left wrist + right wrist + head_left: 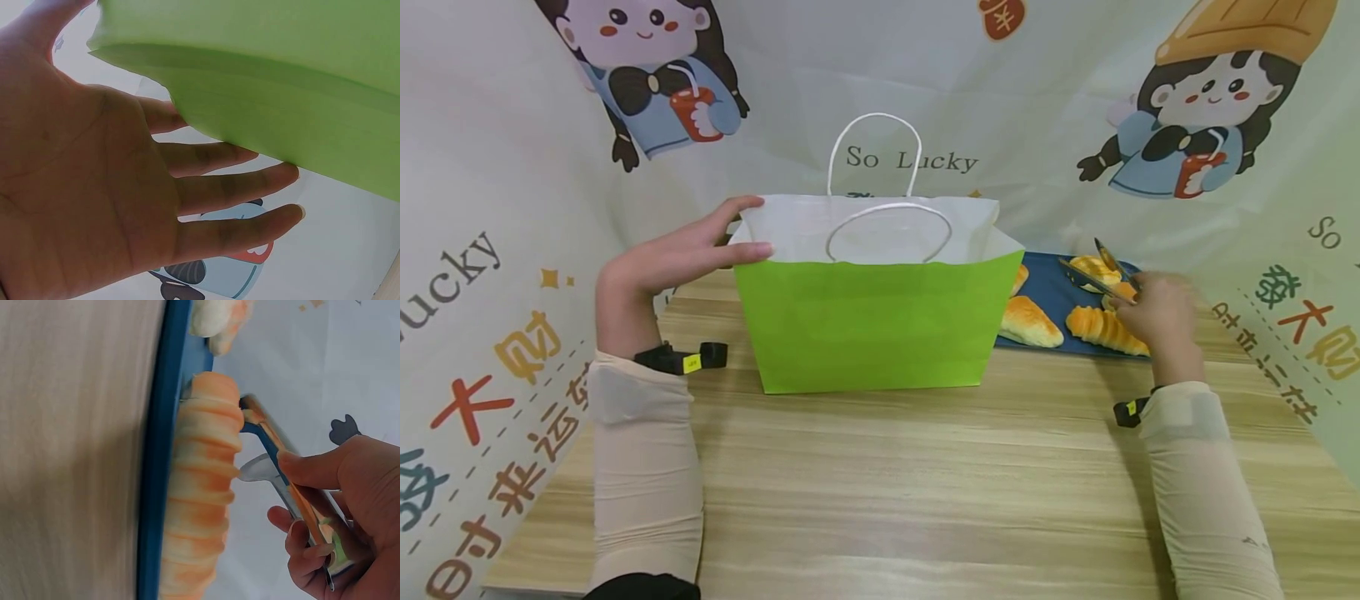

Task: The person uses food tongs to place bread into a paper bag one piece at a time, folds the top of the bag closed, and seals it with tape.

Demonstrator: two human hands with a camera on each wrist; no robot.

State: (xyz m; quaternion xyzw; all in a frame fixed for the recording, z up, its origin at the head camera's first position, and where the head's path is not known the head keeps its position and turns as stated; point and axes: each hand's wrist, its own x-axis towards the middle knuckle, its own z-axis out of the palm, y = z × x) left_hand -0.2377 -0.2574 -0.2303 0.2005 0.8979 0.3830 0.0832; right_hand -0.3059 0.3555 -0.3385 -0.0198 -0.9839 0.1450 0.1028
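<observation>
From my end: green bag [872, 325] stands upright on the table [895, 500], middle of the head view, mouth spread, white lining showing. Two white handles [875, 115]: one stands up at the back rim, the other flops over the mouth.

Left hand [673, 250] is at the bag's left side. Grip wide: fingers straight and spread, thumb on the front rim, index finger at the back rim. Left wrist view shows the palm, fingertips along the green side; can't tell how hard they press.

Right hand [1161, 312] holds the tongs [301, 503], fingers and thumb closed round them. Tong arms stand apart, tips over the tray, one each side of a round bun [1093, 268] in head view. I can't tell if they touch it.

Blue tray [1045, 279] sits on the table to the right of the bag, which hides its left end. Ridged roll [1105, 329] lies at the tray's near edge, just beside the right hand; a pointed bun [1032, 322] lies near the bag, with another piece partly hidden behind the bag.

Pale sleeves [643, 467] on both arms, black wrist cameras [681, 360] strapped on. White printed cloth [797, 67] behind, cartoon figures and lettering.
</observation>
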